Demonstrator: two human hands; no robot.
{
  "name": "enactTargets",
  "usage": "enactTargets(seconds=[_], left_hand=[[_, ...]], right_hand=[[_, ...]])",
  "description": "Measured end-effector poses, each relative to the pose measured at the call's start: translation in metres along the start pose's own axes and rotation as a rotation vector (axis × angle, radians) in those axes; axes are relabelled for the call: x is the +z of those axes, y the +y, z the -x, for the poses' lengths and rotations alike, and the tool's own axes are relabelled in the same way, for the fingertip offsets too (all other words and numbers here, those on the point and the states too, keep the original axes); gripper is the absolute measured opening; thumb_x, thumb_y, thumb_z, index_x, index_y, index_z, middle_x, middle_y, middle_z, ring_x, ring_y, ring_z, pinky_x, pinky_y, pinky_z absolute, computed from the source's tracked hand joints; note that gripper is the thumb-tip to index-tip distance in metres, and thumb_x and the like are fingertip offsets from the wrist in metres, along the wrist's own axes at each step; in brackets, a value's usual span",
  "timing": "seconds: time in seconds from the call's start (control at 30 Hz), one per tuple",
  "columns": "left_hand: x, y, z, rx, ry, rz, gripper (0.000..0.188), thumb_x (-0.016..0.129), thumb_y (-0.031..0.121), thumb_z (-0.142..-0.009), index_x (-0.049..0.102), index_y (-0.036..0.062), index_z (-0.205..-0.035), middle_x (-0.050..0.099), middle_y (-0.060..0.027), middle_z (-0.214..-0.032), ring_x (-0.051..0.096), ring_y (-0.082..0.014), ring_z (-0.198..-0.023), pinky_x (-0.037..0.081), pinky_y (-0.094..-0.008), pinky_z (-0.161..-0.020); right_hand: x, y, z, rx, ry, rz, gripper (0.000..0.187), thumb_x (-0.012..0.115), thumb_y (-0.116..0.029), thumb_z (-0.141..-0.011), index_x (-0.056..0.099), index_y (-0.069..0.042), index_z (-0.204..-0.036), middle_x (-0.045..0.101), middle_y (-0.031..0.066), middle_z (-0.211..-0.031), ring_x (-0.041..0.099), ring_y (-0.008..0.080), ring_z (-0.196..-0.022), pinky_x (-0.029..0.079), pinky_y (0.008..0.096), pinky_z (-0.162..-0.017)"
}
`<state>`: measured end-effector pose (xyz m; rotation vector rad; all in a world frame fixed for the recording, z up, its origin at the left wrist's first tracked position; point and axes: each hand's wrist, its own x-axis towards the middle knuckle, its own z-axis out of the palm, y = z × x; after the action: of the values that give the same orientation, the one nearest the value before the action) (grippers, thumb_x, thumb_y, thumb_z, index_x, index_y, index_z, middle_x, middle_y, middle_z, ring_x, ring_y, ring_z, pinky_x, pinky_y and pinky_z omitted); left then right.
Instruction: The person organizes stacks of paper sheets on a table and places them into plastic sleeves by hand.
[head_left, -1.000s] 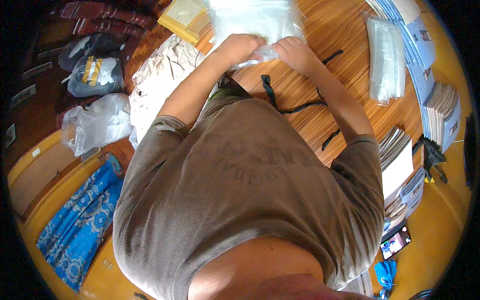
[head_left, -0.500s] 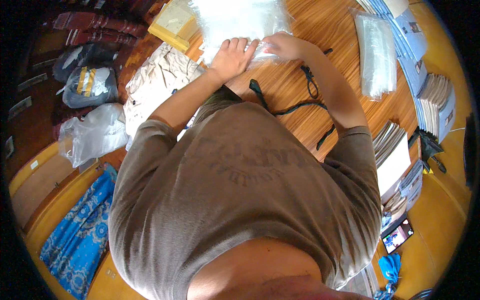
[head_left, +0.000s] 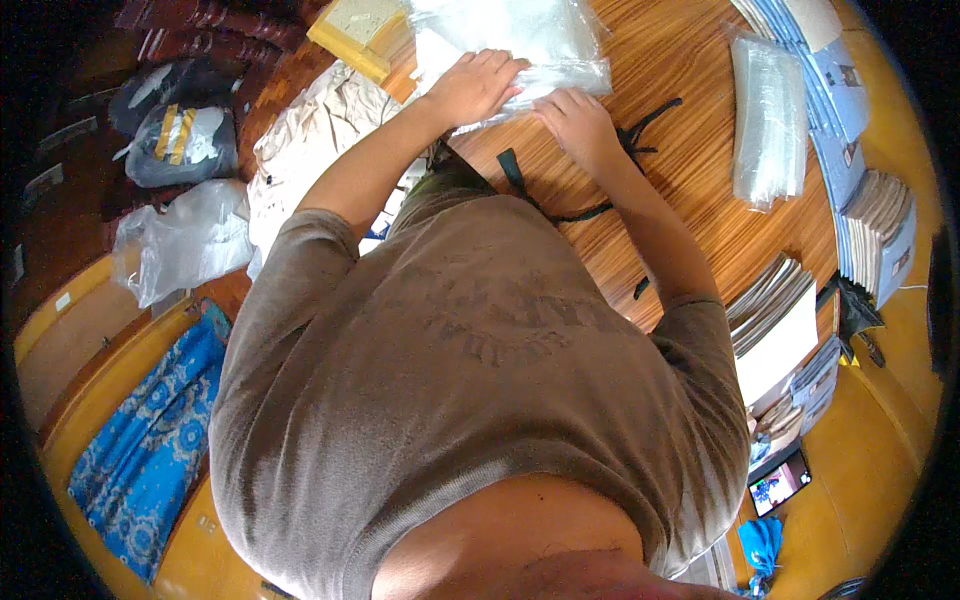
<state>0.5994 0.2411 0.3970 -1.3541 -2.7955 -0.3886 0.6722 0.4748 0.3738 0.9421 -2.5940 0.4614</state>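
Observation:
A pile of clear plastic bags (head_left: 520, 35) lies at the table's far edge, with a folded-over strip along its near side. My left hand (head_left: 478, 85) rests on the near left part of the plastic, fingers stretched out over it. At the strip's near edge is my right hand (head_left: 578, 122), its fingers laid forward against the plastic with the tips apart. Glare on the plastic hides how many layers are under my fingers.
A black cord (head_left: 640, 140) runs across the wooden table (head_left: 690, 190). To the right are a clear plastic packet (head_left: 768, 120), stacked blue booklets (head_left: 835, 90) and papers (head_left: 775, 320). Cream cloth (head_left: 325, 135) and a yellow-edged box (head_left: 355, 35) are left.
My right hand has moved nearer me, from a bent-finger grip to fingers laid at the plastic's edge. The left hand has shifted slightly up and right, and the view has shifted a little.

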Motion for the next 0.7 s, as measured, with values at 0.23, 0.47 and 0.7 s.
enactTargets(seconds=[0.23,0.47,0.7], left_hand=[[-0.004,0.000,0.003,0.026,-0.026,0.044,0.053,0.057,0.035,-0.099,0.044,0.0105,-0.144,0.055,-0.0184,-0.125,0.053,-0.0361,-0.120,0.043,-0.0489,-0.101],[0.000,-0.006,-0.001,-0.048,-0.133,0.043,0.053,0.061,0.029,-0.096,0.044,0.0098,-0.143,0.054,-0.0174,-0.127,0.052,-0.0359,-0.125,0.044,-0.0499,-0.103],[-0.008,-0.026,-0.013,0.043,-0.276,0.290,0.047,0.062,0.023,-0.096,0.047,0.0067,-0.137,0.055,-0.0177,-0.126,0.053,-0.0381,-0.122,0.044,-0.0495,-0.104]], right_hand=[[-0.002,0.001,-0.020,-0.035,-0.048,0.050,0.011,0.060,-0.015,-0.084,0.062,-0.008,-0.093,0.059,0.0048,-0.094,0.063,0.0233,-0.094,0.052,0.0369,-0.082],[-0.011,0.008,-0.042,-0.048,-0.013,0.147,0.016,0.063,-0.021,-0.087,0.062,-0.010,-0.099,0.059,0.0070,-0.101,0.061,0.0272,-0.098,0.051,0.0424,-0.087],[-0.019,0.026,-0.050,-0.081,-0.016,0.046,0.046,0.072,-0.037,-0.086,0.063,-0.012,-0.123,0.066,0.0057,-0.109,0.061,0.0273,-0.105,0.049,0.0427,-0.092]])
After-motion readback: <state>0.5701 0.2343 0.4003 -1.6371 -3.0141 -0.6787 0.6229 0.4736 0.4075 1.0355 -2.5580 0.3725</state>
